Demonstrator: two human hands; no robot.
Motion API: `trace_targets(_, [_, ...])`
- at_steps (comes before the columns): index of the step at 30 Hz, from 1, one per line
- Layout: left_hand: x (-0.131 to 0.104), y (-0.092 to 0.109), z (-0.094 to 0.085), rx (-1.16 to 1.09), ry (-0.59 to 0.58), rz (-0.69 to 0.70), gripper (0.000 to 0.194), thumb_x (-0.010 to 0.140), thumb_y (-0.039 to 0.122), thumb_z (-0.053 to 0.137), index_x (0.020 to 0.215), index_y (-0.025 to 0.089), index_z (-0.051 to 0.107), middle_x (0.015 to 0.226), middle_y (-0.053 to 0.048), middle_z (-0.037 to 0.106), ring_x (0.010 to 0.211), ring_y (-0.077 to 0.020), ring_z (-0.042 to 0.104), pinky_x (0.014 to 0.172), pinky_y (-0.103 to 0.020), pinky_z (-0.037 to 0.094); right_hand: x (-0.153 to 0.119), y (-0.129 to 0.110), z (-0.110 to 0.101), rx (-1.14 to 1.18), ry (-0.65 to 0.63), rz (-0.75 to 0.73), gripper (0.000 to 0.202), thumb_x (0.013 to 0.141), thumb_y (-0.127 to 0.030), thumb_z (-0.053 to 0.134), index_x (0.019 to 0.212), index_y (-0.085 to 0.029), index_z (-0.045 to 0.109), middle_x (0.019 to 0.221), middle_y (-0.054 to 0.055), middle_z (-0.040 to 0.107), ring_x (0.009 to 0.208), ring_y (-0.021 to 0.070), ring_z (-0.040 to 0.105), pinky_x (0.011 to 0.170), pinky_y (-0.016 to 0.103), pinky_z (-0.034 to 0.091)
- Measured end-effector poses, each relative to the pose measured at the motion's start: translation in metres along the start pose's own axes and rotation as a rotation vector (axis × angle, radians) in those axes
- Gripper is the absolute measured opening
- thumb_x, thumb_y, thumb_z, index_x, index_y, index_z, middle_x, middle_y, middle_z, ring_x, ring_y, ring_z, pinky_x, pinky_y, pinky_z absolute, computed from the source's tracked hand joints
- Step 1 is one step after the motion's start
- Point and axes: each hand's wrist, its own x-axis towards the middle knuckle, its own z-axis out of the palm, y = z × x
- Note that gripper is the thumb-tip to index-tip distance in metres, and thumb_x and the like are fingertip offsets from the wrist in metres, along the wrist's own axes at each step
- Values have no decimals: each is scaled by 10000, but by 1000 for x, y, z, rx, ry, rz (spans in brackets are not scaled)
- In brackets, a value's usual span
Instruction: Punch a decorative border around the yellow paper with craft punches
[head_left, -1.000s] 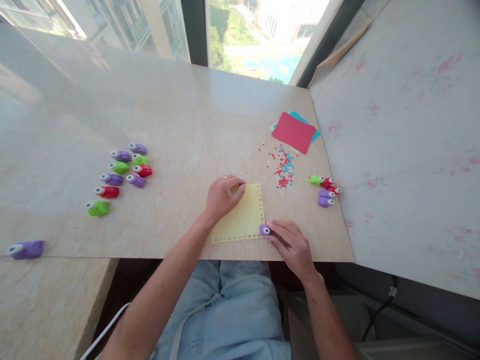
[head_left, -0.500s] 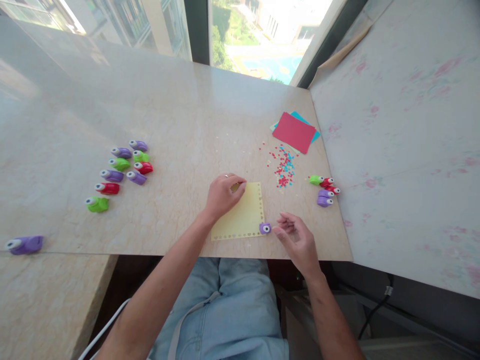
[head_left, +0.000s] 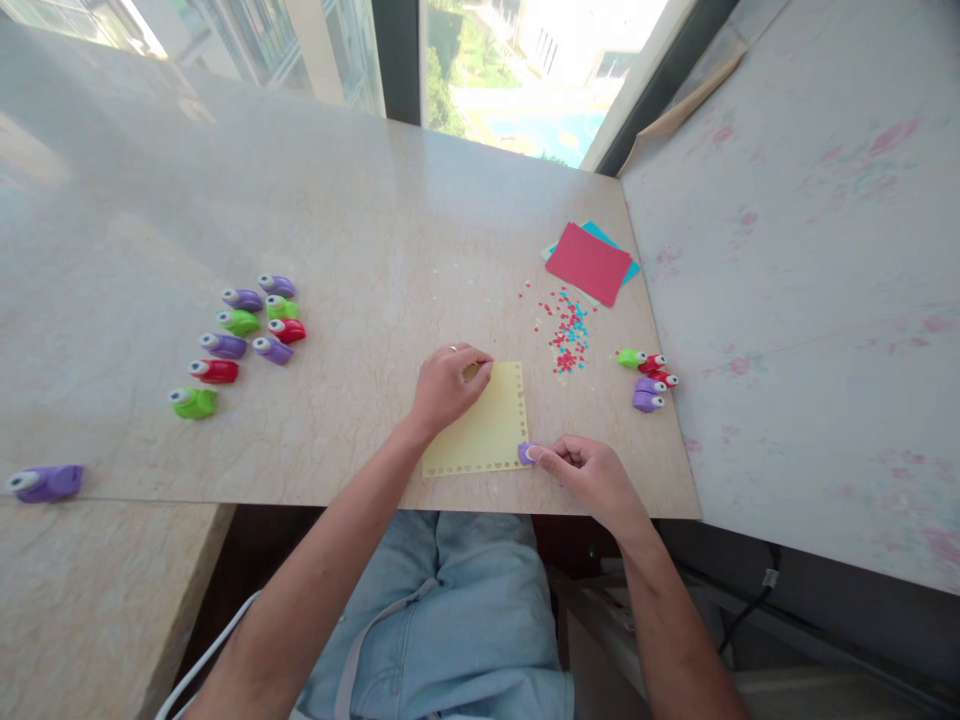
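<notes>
A yellow sheet of paper (head_left: pixel 484 430) lies flat on the table, with small punched shapes along its right and bottom edges. My left hand (head_left: pixel 450 388) is closed, its fingertips pinched at the sheet's top edge. At the lower right corner of the sheet sits a small purple paper punch (head_left: pixel 524 454). The thumb of my right hand (head_left: pixel 592 475) presses on top of this punch, hiding its button, while the other fingers are curled in.
Several coloured paper punches (head_left: pixel 225 346) stand on the left, with a lone purple one (head_left: pixel 46 483) farther out. Red and blue confetti (head_left: pixel 570 335) lies below stacked cards (head_left: pixel 589 262). More punches (head_left: pixel 649 382) sit near the right wall (head_left: pixel 810 300).
My right hand has moved left, and its thumb has come down onto the purple paper punch. My left hand stays in place on the yellow paper.
</notes>
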Motion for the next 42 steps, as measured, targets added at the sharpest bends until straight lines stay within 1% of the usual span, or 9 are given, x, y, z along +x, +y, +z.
trace_targets(3, [0, 0, 0, 5, -3, 2, 155, 861, 232, 568, 864, 199, 719, 863, -44, 729, 830, -189, 637, 770, -323, 476, 1, -4, -2, -21, -25, 6, 520, 779, -624, 602, 525, -177, 525, 478, -46, 423, 477, 93, 363, 458, 232, 249])
trace_targets(6, [0, 0, 0, 9, -4, 2, 156, 859, 235, 567, 866, 200, 719, 866, -45, 730, 832, -189, 637, 775, -322, 476, 3, -8, -3, -21, -64, 22, 516, 799, -590, 585, 496, -181, 498, 454, -41, 441, 456, 91, 377, 451, 227, 264])
trace_targets(11, [0, 1, -1, -1, -3, 0, 163, 856, 238, 565, 869, 198, 723, 867, -50, 730, 825, -188, 638, 784, -326, 483, 9, -9, -5, 32, -157, 55, 455, 803, -534, 590, 527, -172, 589, 426, -22, 507, 408, 92, 420, 423, 216, 302])
trace_targets(18, [0, 0, 0, 1, -4, -2, 168, 863, 249, 558, 863, 208, 721, 867, -49, 731, 834, -193, 638, 788, -333, 483, 13, -4, -6, 77, -205, 105, 464, 772, -567, 623, 520, -179, 592, 353, -34, 474, 314, 77, 367, 342, 203, 258])
trace_targets(24, [0, 1, 0, 14, -10, -4, 159, 860, 236, 568, 872, 202, 723, 875, -49, 732, 833, -190, 639, 794, -330, 481, 12, -6, -4, 50, -195, 75, 472, 793, -540, 604, 483, -186, 566, 339, -33, 463, 306, 73, 365, 349, 207, 260])
trace_targets(30, [0, 0, -1, 11, 3, 6, 155, 857, 229, 571, 858, 196, 723, 870, -51, 735, 827, -193, 642, 789, -333, 480, 12, -4, -3, 35, -201, 104, 459, 793, -549, 606, 518, -183, 568, 356, -39, 467, 310, 70, 364, 337, 198, 262])
trace_targets(34, [0, -1, 0, 15, 8, 5, 158, 852, 235, 571, 863, 200, 725, 877, -52, 737, 831, -195, 642, 786, -333, 482, 7, 2, 3, 118, -134, 101, 497, 792, -595, 598, 527, -176, 559, 367, -43, 452, 312, 60, 343, 323, 190, 243])
trace_targets(39, [-1, -2, 0, 5, 9, 15, 163, 852, 230, 566, 868, 203, 726, 890, -53, 738, 835, -192, 646, 792, -330, 483, -2, 8, 11, 249, -75, 169, 540, 751, -679, 610, 569, -174, 551, 394, -52, 441, 312, 53, 325, 306, 184, 195])
trace_targets(42, [-2, -4, 1, 15, 14, 19, 166, 847, 230, 565, 872, 207, 728, 889, -51, 738, 834, -194, 645, 789, -330, 485, -4, 12, 13, 349, -46, 140, 555, 731, -706, 614, 587, -173, 560, 397, -57, 422, 316, 50, 294, 310, 192, 176])
